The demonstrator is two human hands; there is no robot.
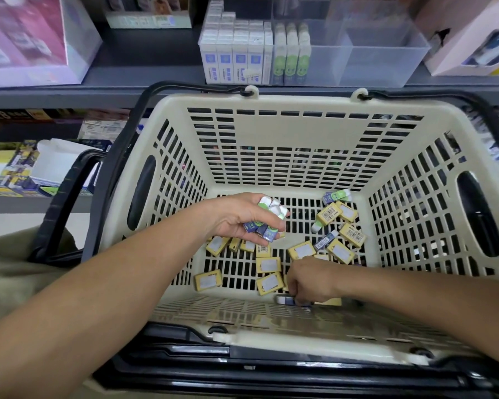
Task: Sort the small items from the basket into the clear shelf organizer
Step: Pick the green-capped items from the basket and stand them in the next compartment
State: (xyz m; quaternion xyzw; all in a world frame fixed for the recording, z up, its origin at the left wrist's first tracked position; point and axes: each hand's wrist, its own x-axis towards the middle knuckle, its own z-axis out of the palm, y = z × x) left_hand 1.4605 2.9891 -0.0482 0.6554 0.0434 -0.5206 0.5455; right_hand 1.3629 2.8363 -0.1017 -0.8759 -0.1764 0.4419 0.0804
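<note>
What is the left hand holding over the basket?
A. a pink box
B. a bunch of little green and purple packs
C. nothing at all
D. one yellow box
B: the left hand is closed around several small green and purple packs, held above the basket floor where the yellow boxes lie.

Shop aisle, seen from above. Dark grey shelf (156, 64) runs across the top; its front lip (69, 95) looks paler grey. Pink-and-white boxed goods (26, 38) at upper left, a pale box (473, 41) at upper right. Lower shelf (26, 201) at left carries yellow and blue printed cartons (18, 168). Light even, soft reflections, no hard shadows.
</note>
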